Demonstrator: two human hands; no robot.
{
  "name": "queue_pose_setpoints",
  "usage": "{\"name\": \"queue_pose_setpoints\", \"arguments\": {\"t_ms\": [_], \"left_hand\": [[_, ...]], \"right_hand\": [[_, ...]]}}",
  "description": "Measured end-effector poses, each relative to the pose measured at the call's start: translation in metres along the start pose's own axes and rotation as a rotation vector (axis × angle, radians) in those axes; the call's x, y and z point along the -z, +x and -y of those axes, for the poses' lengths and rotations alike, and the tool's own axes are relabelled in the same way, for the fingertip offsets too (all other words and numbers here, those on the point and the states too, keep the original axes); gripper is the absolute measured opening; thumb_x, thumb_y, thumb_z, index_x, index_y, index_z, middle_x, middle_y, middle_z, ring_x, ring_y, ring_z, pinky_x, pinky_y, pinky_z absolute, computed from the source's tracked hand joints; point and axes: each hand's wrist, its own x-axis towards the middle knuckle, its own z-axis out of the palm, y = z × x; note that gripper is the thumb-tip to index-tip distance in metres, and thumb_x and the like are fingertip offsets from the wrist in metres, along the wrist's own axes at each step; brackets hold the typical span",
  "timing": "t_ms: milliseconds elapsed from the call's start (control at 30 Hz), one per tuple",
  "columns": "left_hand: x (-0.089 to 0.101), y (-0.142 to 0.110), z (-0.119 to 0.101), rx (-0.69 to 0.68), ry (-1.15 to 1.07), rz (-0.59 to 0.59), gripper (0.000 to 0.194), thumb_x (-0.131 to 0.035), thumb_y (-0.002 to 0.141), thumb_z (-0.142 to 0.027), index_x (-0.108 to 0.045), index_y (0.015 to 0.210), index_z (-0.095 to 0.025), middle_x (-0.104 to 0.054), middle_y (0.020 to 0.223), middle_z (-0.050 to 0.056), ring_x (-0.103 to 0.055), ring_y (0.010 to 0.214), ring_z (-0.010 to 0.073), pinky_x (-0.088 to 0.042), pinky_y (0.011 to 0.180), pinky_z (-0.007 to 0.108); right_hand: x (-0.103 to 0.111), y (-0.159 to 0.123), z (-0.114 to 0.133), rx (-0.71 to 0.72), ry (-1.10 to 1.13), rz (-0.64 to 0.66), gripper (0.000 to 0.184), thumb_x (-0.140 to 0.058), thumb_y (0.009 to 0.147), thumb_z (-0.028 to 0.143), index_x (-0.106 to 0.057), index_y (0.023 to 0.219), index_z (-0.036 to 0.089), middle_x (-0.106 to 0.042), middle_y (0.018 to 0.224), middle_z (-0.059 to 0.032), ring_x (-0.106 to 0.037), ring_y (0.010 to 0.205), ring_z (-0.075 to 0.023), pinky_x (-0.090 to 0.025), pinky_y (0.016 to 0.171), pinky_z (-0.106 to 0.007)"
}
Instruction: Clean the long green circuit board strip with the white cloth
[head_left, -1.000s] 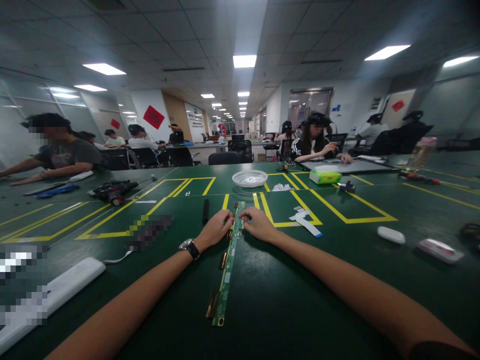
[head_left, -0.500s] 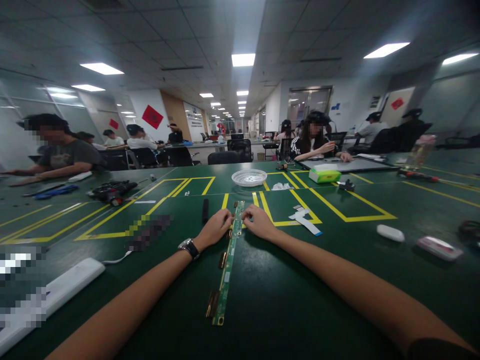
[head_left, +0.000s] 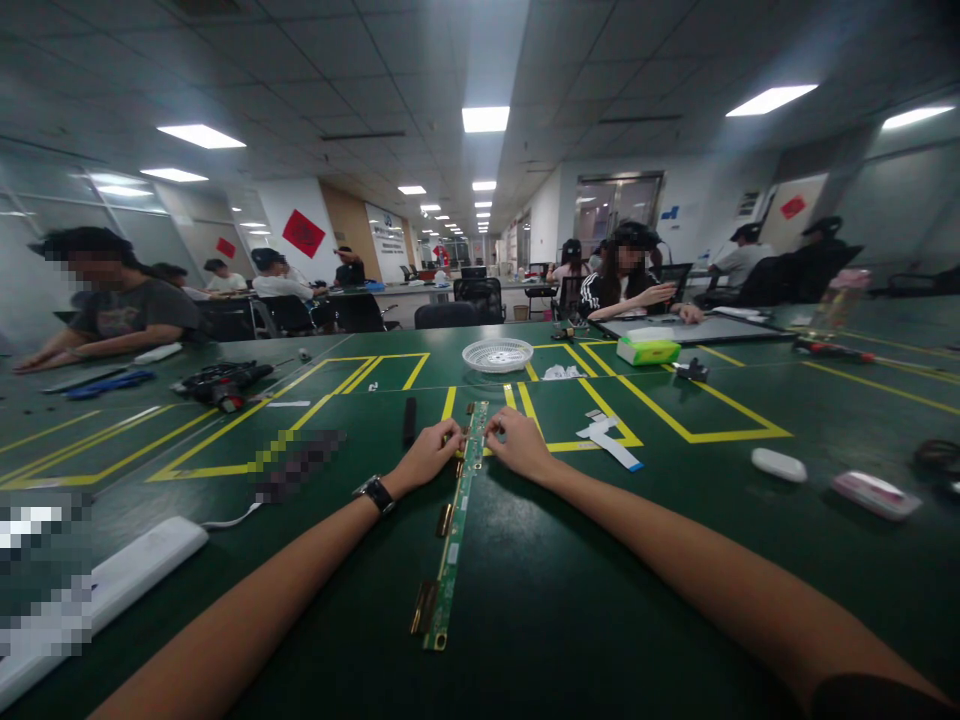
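A long, narrow green circuit board [head_left: 454,540] lies on the table, pointing away from me, with copper-coloured flexible tabs along its left edge. At its far part, the curled fingers of my left hand [head_left: 424,455] close on the left edge. Opposite them, my right hand [head_left: 520,446] has its thumb and fingers pinched at the right edge. The fingertips are small in view, so any tiny part between them is hidden. Just beyond my left hand sits a short black bar [head_left: 409,422]. White flat ribbon cables [head_left: 611,440] lie to the right of my right hand.
A white plastic basket [head_left: 498,356] stands ahead on the green table [head_left: 570,610], which has yellow tape outlines. A power strip [head_left: 135,580] lies at left, and a green-and-white box [head_left: 648,350] at right. Co-workers sit at the far left and across the table.
Both hands stay at the far part of the board with almost no movement. The co-worker at the far left has shifted slightly, and the view has moved a touch.
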Motion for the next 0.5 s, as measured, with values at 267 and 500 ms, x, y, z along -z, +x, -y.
{"name": "queue_pose_setpoints", "arguments": {"t_ms": [267,500], "left_hand": [[0.0021,0.001,0.004,0.006,0.049,-0.049,0.031,-0.039,0.096,-0.028,-0.057,0.073,-0.018,-0.059,0.077,0.003,-0.057,0.078,0.0202,-0.044,0.073,0.03],[0.0015,-0.0026,-0.0038,-0.102,0.1,-0.075,0.015,-0.05,0.093,-0.028,-0.058,0.102,-0.018,-0.06,0.097,0.007,-0.054,0.095,0.0242,-0.043,0.089,0.037]], "right_hand": [[0.0015,0.0002,0.0023,0.02,0.003,0.024,0.009,-0.058,0.084,0.014,-0.064,0.078,0.018,-0.063,0.086,-0.0038,-0.059,0.082,-0.0171,-0.043,0.076,-0.027],[0.0043,-0.0001,0.0063,0.029,-0.018,0.059,0.01,-0.057,0.083,0.015,-0.065,0.078,0.018,-0.066,0.078,-0.0025,-0.06,0.074,-0.0169,-0.04,0.07,-0.026]]}}
